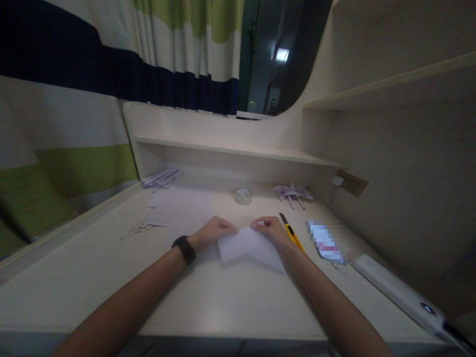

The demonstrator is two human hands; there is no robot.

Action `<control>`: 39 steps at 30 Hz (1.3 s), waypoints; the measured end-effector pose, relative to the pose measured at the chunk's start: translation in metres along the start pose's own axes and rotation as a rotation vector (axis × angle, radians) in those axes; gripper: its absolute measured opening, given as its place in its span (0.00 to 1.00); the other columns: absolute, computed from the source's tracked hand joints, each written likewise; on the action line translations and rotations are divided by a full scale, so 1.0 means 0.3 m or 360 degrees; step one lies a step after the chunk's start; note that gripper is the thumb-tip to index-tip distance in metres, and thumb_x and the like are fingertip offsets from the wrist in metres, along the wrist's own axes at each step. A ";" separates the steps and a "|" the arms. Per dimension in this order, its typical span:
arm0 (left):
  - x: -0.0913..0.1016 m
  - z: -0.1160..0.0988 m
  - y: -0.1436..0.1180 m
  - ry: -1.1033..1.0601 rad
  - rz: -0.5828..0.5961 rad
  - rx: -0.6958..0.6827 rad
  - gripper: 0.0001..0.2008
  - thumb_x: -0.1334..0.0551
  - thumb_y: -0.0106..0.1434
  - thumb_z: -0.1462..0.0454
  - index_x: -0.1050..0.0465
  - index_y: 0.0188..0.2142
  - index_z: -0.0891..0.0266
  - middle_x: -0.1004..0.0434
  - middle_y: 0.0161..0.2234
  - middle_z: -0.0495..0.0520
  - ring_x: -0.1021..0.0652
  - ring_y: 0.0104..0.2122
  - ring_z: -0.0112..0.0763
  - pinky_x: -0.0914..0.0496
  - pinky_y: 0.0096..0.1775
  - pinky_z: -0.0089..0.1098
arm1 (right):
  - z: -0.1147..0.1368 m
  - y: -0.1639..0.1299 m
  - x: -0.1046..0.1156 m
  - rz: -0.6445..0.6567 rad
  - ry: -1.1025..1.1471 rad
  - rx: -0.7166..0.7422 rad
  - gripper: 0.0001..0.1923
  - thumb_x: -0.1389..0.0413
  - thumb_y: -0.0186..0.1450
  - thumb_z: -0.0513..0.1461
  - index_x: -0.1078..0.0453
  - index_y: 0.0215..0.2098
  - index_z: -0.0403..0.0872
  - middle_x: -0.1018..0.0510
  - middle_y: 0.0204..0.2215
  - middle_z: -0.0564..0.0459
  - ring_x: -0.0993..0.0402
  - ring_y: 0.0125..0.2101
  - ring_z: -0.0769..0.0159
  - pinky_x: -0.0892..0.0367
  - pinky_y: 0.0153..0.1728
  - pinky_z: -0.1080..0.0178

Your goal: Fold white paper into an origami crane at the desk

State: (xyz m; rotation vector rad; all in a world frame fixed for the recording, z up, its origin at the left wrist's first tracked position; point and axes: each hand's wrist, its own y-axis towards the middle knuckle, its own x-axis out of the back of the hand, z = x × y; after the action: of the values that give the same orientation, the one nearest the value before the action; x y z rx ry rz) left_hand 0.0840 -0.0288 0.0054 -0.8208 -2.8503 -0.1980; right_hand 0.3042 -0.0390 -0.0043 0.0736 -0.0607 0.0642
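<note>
A white sheet of paper [241, 245], partly folded, lies on the pale desk [230, 302] in front of me. My left hand [213, 231], with a black band on its wrist, presses on the sheet's left upper edge. My right hand [271, 230] pinches the sheet's top edge near its fold. Both hands meet over the paper's far side. A yellow utility knife [292, 233] lies just to the right of my right hand.
More white sheets [182, 206] lie behind the hands. A roll of clear tape [243, 195] and a folded paper figure [293, 192] sit near the back. Folded strips [161, 178] rest at the back left. A white bar-shaped device [397, 290] lies at right.
</note>
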 end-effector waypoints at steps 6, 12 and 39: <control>-0.002 -0.002 0.002 0.0057 0.0012 -0.0018 0.12 0.35 0.52 0.58 0.23 0.23 0.68 0.28 0.19 0.51 0.31 0.20 0.26 0.41 0.22 0.25 | 0.007 0.020 0.046 0.0032 -0.0044 0.0033 0.16 0.33 0.43 0.45 0.23 0.25 0.41 0.22 0.19 0.50 0.30 0.19 0.66 0.40 0.22 0.66; 0.031 0.017 0.011 -0.0119 0.0122 0.0098 0.13 0.35 0.54 0.58 0.23 0.28 0.69 0.23 0.25 0.57 0.25 0.23 0.30 0.30 0.28 0.30 | 0.032 0.023 0.102 -0.0057 -0.0053 0.0057 0.14 0.34 0.44 0.44 0.23 0.24 0.42 0.24 0.17 0.53 0.33 0.17 0.69 0.44 0.20 0.67; 0.021 -0.012 -0.016 0.0218 0.0494 -0.0028 0.13 0.35 0.54 0.58 0.22 0.27 0.68 0.26 0.22 0.51 0.32 0.21 0.25 0.41 0.25 0.26 | 0.045 -0.039 0.012 0.0580 -0.0167 -0.0170 0.10 0.37 0.47 0.40 0.24 0.24 0.41 0.25 0.18 0.54 0.35 0.18 0.72 0.43 0.20 0.68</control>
State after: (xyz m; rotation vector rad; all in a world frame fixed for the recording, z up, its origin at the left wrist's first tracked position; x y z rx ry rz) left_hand 0.0768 -0.0303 0.0099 -1.1883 -2.5563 -0.2271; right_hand 0.3078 -0.0515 0.0084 -0.0421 -0.1820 0.4208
